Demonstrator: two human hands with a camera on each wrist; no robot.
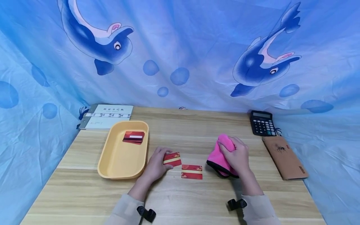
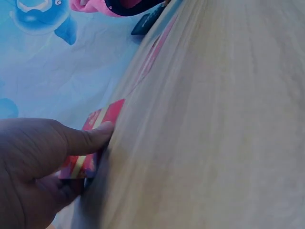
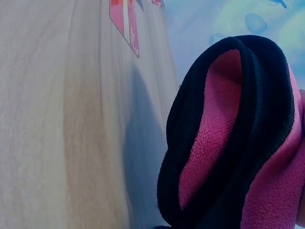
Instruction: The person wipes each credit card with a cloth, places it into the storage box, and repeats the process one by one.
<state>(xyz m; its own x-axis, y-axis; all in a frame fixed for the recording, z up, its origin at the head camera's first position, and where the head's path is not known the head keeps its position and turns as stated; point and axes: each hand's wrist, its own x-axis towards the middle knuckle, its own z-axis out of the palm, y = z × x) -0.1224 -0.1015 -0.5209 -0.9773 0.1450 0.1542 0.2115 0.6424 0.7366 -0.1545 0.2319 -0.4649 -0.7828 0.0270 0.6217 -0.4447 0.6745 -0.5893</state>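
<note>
My left hand (image 1: 155,164) pinches a red card with a pale yellow stripe (image 1: 172,159) between thumb and fingers. In the left wrist view the thumb lies on the face of this card (image 2: 107,114), close to the tabletop. A second red striped card (image 1: 192,172) lies flat on the table, just right of the held one. Over to the right, my right hand (image 1: 237,155) grips a bunched pink cloth with black edging (image 1: 220,157). Its folded black rim and pink inside fill much of the right wrist view, where the cloth (image 3: 214,124) hides most of the hand.
A yellow tray (image 1: 119,159) at left holds several red cards (image 1: 133,137). Behind it lies a pale notebook (image 1: 108,117). At right are a black calculator (image 1: 262,123) and a brown wallet (image 1: 285,157) on the wooden table (image 1: 180,200). A blue dolphin curtain (image 1: 208,47) hangs behind.
</note>
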